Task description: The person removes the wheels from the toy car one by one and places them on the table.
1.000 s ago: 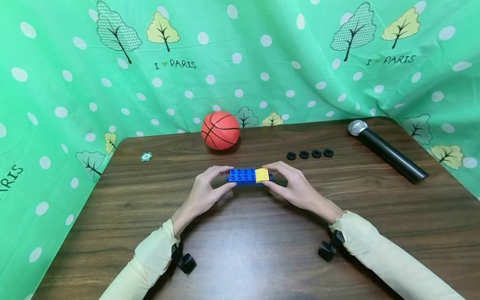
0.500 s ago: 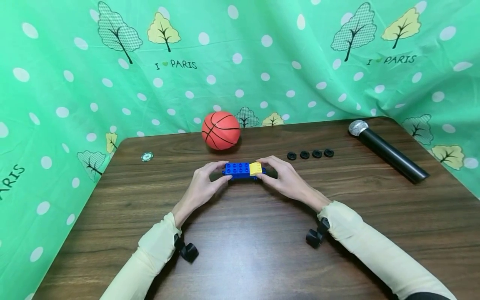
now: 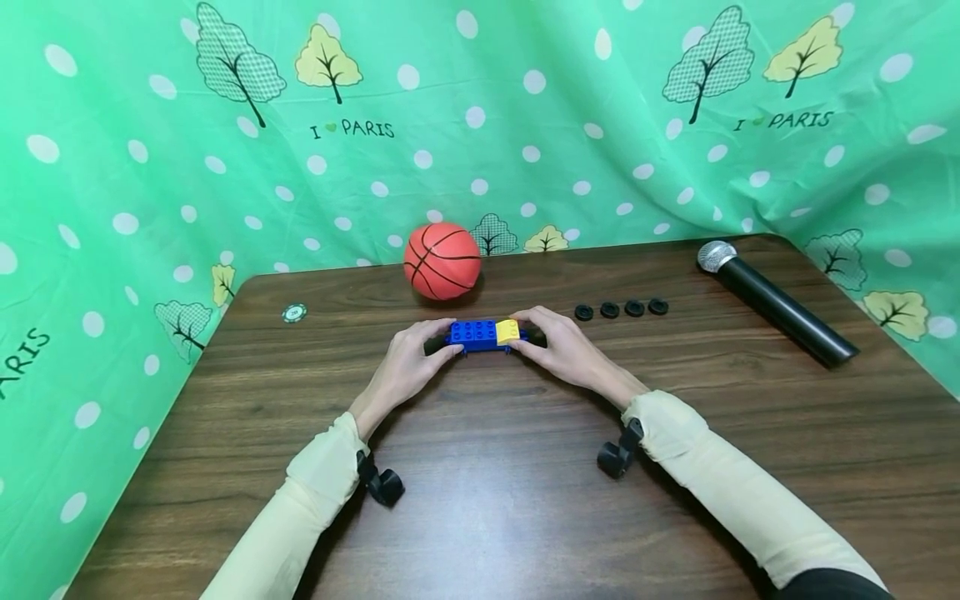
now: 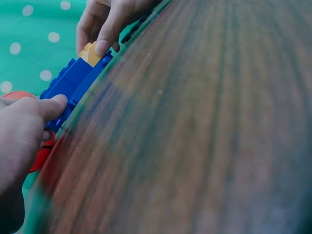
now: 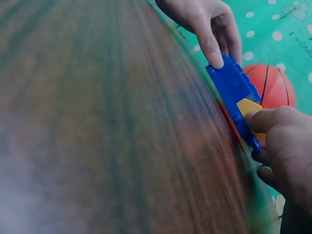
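Note:
A toy brick vehicle point(image 3: 474, 333) lies crosswise between both hands, with blue studded bricks on a long blue base and a yellow sloped brick point(image 3: 507, 331) at its right end. The left hand point(image 3: 406, 360) pinches its blue left end between thumb and fingers. At the other end, the right hand point(image 3: 564, 346) pinches around the yellow brick, its thumb point(image 5: 258, 118) on the near side in the right wrist view. In the left wrist view the blue base point(image 4: 87, 80) sits at or just above the table; whether it touches cannot be told.
Behind the toy stands a small red basketball point(image 3: 442, 261). Several black rings point(image 3: 609, 310) lie in a row to its right. A microphone point(image 3: 776, 304) rests at the right, and a poker chip point(image 3: 294, 313) lies far left. A green curtain point(image 3: 480, 125) hangs behind the wooden table point(image 3: 480, 500).
Both hands have carried the brick vehicle a little away from the body and to the left. Their grips look the same, and the other objects have stayed put.

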Motion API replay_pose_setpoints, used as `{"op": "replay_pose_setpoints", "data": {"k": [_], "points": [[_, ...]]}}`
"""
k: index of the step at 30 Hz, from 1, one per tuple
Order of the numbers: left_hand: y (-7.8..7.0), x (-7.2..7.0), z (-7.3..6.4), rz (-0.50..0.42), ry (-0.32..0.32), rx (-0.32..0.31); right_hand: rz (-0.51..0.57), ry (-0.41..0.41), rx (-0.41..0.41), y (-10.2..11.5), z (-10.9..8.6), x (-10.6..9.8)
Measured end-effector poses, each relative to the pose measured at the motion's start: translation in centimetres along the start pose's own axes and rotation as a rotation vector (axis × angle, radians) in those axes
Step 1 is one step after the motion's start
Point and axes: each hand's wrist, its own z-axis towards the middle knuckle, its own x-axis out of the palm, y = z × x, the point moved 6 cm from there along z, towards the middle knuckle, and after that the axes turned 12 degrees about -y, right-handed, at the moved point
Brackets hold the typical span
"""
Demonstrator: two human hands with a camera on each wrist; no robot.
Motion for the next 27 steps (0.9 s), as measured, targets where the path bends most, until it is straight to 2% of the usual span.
{"op": "replay_pose_setpoints", "data": {"k": [14,27], "points": [[0.73,0.67,0.4,0.006,0.021,-0.018,-0.012,0.011,0.03,-0.42,0.35,0.31],[0.9,0.93,0.52,-0.005,0.041,-0.064,-0.038,0.04,0.064,-0.8,0.3,0.39]]}}
